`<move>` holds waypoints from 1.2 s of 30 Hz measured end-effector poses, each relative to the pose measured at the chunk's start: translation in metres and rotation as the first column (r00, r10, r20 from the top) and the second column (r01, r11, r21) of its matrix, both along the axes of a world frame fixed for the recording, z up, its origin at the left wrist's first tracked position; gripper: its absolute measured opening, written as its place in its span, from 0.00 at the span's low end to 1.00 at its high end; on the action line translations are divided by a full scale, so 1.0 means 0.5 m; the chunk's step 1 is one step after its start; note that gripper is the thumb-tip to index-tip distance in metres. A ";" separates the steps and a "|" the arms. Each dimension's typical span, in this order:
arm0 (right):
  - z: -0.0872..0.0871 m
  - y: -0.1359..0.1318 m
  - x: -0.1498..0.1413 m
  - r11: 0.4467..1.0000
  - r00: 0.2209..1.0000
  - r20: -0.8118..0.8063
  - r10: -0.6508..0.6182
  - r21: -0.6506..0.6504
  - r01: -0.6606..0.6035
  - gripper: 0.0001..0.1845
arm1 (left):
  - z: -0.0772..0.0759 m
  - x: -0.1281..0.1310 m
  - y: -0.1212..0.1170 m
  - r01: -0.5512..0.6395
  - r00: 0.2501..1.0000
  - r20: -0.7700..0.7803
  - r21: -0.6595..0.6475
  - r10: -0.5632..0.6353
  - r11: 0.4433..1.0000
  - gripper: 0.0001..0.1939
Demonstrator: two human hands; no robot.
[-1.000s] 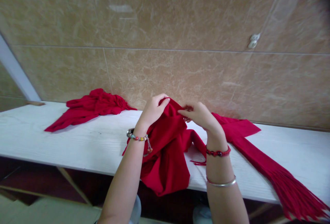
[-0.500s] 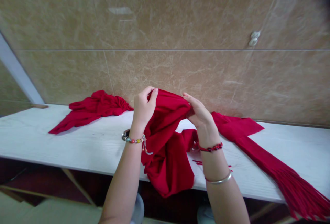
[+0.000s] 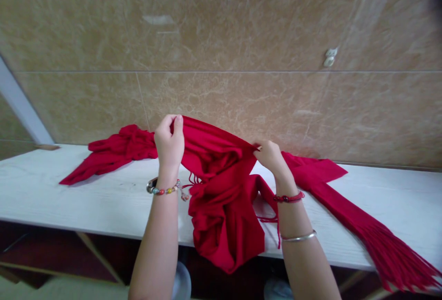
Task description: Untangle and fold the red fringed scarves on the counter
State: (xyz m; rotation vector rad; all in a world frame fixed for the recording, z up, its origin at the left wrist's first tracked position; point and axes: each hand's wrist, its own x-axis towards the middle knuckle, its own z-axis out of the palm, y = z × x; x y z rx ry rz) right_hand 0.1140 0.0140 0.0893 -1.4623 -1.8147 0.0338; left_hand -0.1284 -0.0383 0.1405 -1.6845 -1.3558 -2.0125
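Note:
Between my hands a red fringed scarf (image 3: 228,198) is stretched along its upper edge, while the rest lies bunched on the white bench top and droops over its front edge. My left hand (image 3: 170,141) pinches the left end of that edge, thumb on top. My right hand (image 3: 271,155) is closed on the edge farther right and a little lower. Some fringe strands show under the cloth on both sides. A second red scarf (image 3: 331,198) lies folded across itself to the right, its fringe hanging over the front edge. To the left rests a crumpled red cloth (image 3: 117,150).
The white bench top (image 3: 31,185) runs along a brown tiled wall (image 3: 221,28). Dark open shelf compartments (image 3: 44,254) sit below it. A small white figure (image 3: 330,57) is fixed to the wall. At far left a pale strip (image 3: 24,102) slants down to the bench.
My hands have moved apart, the left one leftward, drawing the scarf's upper edge out between them. My right hand went from flat, extended fingers to a closed grip on the edge.

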 end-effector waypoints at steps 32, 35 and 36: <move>0.052 -0.076 -0.038 0.911 0.864 -0.288 0.413 0.135 -0.391 0.12 | -0.050 0.103 0.032 0.549 0.732 -0.173 -0.424 -0.659 0.720 0.10; 0.047 -0.072 -0.047 0.857 0.790 -0.356 0.500 0.069 -0.511 0.18 | -0.043 0.097 0.028 0.490 0.765 -0.213 -0.422 -0.608 0.763 0.10; 0.046 -0.071 -0.051 0.852 0.772 -0.393 0.500 0.064 -0.519 0.18 | -0.042 0.096 0.027 0.463 0.782 -0.222 -0.420 -0.583 0.781 0.10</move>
